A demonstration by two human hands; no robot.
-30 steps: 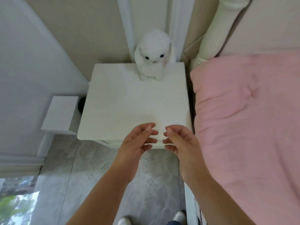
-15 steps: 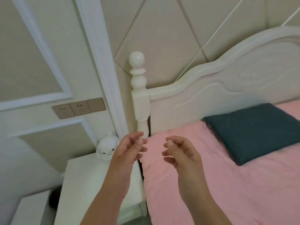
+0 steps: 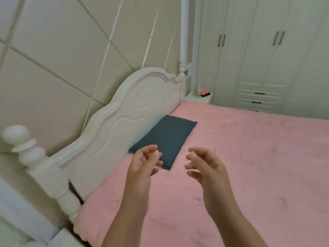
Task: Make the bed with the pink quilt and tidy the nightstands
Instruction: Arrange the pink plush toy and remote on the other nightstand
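The pink quilt (image 3: 240, 157) lies spread flat over the bed. A dark teal pillow (image 3: 165, 138) rests on it against the white headboard (image 3: 124, 122). My left hand (image 3: 144, 164) and my right hand (image 3: 206, 166) hover side by side above the quilt, just in front of the pillow's near corner. Both hold nothing, fingers loosely curled and apart. The far nightstand (image 3: 197, 98) stands beyond the bed's far corner with a pink object (image 3: 203, 90) and a small dark item (image 3: 206, 94) on top.
A white bedpost with a ball finial (image 3: 17, 138) rises at the near left. A padded wall panel (image 3: 62, 59) backs the headboard. White wardrobes with drawers (image 3: 258, 97) line the far wall. A corner of the near nightstand (image 3: 60, 239) shows at the bottom left.
My view has swung right from the near nightstand with the white plush rabbit to the bed and far nightstand. Both hands stayed empty and moved out over the quilt.
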